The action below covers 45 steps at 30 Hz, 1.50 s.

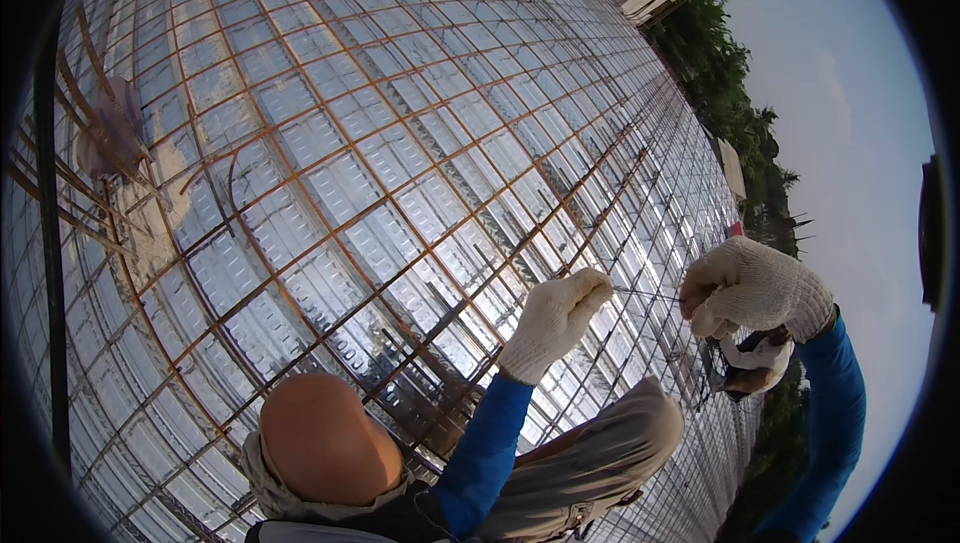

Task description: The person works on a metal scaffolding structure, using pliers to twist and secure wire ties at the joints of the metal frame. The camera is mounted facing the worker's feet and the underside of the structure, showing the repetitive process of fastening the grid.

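The person crouches over a wide grid of rusty brown steel reinforcing bars [330, 233] laid across shiny corrugated metal decking [340, 188]; this grid serves as the landmark for all that follows; a bent knee in grey-brown trousers [600, 463] rises above the near edge of the grid.

The left hand [553, 321], in a white knitted work glove on a blue sleeve, hovers above the grid's near right part; its fingers are curled almost closed, and the tips pinch one end of a thin dark length of tie wire [645, 294]. The right hand [752, 288], gloved the same way, is held to the right of the grid's edge, closed into a fist on the other end of that wire; the wire runs taut and nearly level between the two hands, above the grid and not touching it as far as can be seen. Just beneath the right hand a dark pouch or tool [748, 368] hangs; what it is cannot be told.

By my judgement the step in hand is drawing out or straightening a piece of wire, held clear of the bars; a crossing of bars has not yet been bound with it. The next move would call for bringing the wire down to a bar crossing on the grid below the left hand, and keeping tension so the thin wire neither kinks nor slips from the gloved fingertips.
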Available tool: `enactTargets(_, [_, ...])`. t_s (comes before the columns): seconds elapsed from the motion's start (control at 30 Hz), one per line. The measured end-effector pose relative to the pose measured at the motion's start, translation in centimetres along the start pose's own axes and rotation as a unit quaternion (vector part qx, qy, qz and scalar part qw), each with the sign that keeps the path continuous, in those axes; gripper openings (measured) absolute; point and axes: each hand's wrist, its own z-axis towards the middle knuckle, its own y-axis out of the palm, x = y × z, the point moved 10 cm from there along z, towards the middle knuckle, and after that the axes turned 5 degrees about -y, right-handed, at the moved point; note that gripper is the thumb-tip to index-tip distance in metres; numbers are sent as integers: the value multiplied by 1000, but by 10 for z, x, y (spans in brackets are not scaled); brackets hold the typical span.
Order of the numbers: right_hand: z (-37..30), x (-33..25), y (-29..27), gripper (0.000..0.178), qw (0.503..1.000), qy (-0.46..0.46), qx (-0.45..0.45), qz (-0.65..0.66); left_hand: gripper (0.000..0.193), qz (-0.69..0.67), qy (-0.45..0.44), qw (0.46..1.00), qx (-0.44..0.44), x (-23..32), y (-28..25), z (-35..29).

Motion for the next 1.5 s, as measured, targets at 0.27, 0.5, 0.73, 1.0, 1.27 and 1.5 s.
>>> enactTargets(0.27, [16, 16, -56, 11, 980, 7, 154, -125, 18, -14, 22, 999, -19, 26, 8, -5])
enactTargets(0.5, [9, 4, -56, 7, 962, 4, 151, -229, 18, -8, 80, 996, 28, 24, 12, -3])
enactTargets(0.73, [-7, 34, -74, 6, 955, 25, 182, -231, 18, 26, 90, 995, 45, 19, 9, -6])
enactTargets(1.0, [-20, 42, -55, 6, 961, 31, 140, -234, 17, 67, 92, 993, 25, 14, 13, -6])
enactTargets(1.27, [-26, 38, -5, 17, 993, 53, 1, -105, 18, 73, 84, 994, -4, -9, 2, -11])
enactTargets(1.5, [-33, 75, -60, 19, 979, 79, 123, -141, 21, 126, 13, 992, -9, -21, -6, -11])
